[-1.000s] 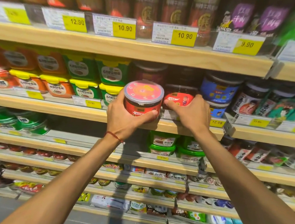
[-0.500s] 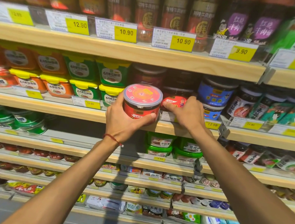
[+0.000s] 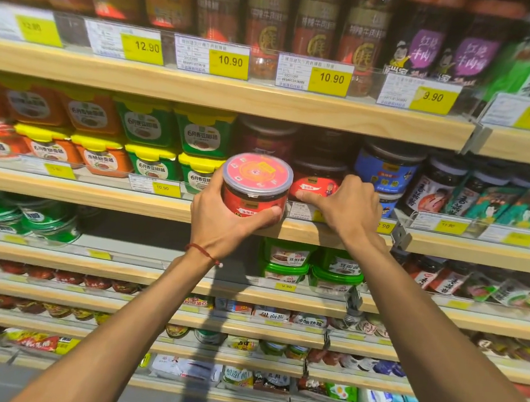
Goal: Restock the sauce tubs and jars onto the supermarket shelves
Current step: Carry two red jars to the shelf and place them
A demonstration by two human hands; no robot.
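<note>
My left hand [image 3: 221, 222] grips a round red sauce tub [image 3: 255, 185] with a clear lid and pink top label, held at the front edge of the second wooden shelf [image 3: 92, 194]. My right hand [image 3: 350, 207] grips a second red tub [image 3: 315, 181] that stands on that shelf just to the right, thumb across its front and fingers curled over its right side. Dark-lidded red tubs [image 3: 266, 138] stand in the shadow behind both.
Green and orange yellow-lidded tubs [image 3: 177, 144] fill the shelf to the left. Blue-labelled tubs [image 3: 386, 171] and dark jars [image 3: 437, 187] stand to the right. Tall jars [image 3: 267, 19] line the shelf above, behind price tags [image 3: 314, 74]. Green tubs [image 3: 286, 259] sit on the shelf below.
Both hands have stayed on their tubs. The right hand has pushed slightly deeper onto the shelf tub, and the view has shifted a little.
</note>
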